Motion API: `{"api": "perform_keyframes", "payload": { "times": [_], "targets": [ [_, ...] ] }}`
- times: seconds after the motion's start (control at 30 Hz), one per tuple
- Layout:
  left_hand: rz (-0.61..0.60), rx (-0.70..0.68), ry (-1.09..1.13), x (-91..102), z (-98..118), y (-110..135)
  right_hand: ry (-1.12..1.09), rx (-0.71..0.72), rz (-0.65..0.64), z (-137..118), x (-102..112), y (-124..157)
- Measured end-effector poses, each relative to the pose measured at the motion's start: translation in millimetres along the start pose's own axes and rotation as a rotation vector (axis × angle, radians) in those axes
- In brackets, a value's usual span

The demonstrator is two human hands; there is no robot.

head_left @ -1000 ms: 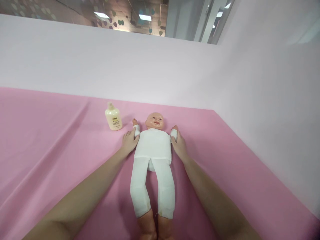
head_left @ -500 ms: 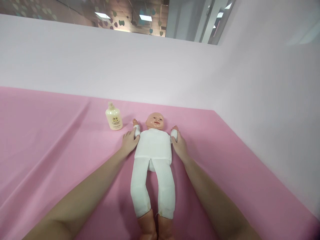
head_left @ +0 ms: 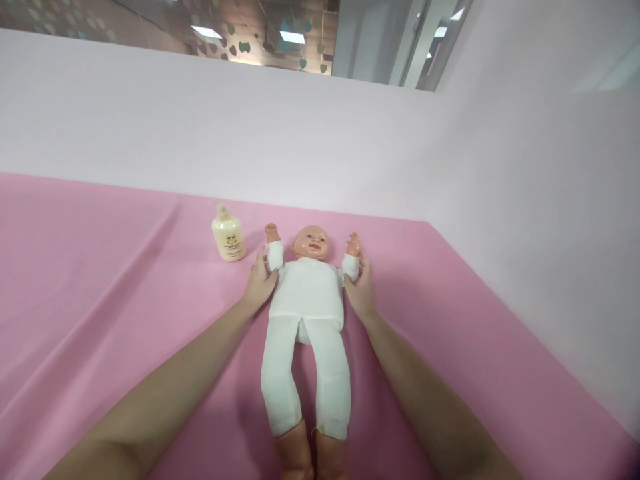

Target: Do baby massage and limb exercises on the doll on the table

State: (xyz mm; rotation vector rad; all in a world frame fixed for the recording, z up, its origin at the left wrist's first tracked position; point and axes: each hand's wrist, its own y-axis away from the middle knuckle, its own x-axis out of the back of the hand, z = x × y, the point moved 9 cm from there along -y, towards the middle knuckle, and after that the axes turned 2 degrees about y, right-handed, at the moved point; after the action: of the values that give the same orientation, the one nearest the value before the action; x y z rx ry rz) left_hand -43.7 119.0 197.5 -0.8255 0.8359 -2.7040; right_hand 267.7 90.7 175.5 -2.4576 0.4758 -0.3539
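Observation:
A baby doll (head_left: 307,290) with a white cloth body lies on its back, head away from me and feet toward me. Its forearms point upward beside the head. My left hand (head_left: 261,281) grips the doll's arm (head_left: 275,255) on the left, thumb on the near side and fingers behind. Around the doll's other arm (head_left: 351,267), my right hand (head_left: 361,287) is closed in the same way. Both of the doll's plastic hands stick out above my fingers.
A cream pump bottle (head_left: 229,235) stands left of the doll's head. Pink cloth (head_left: 165,280) with a long crease covers the surface. A white wall (head_left: 225,127) rises behind, another on the right, with a window (head_left: 280,40) above.
The doll's forearms have risen, so more of its hands and white sleeves shows. My fingers have shifted slightly upward along its arms.

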Motion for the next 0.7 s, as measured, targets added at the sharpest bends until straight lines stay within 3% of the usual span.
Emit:
{"api": "perform_keyframes", "payload": {
  "times": [0.27,0.47,0.53,0.7],
  "targets": [
    [-0.013,-0.132,0.138,0.1,21.7,4.8,0.122,0.183,0.052,-23.1,2.2,7.8],
    [-0.026,-0.229,0.055,3.7,36.3,10.1,0.174,0.233,0.066,-39.7,4.3,12.9],
    [-0.078,-0.298,0.01,1.8,46.8,12.6,0.169,0.272,0.035,-46.5,3.2,15.3],
    [-0.211,-0.44,-0.025,-6.1,68.7,19.8,0.197,0.372,-0.176,-62.2,-12.1,22.3]
  ]
}}
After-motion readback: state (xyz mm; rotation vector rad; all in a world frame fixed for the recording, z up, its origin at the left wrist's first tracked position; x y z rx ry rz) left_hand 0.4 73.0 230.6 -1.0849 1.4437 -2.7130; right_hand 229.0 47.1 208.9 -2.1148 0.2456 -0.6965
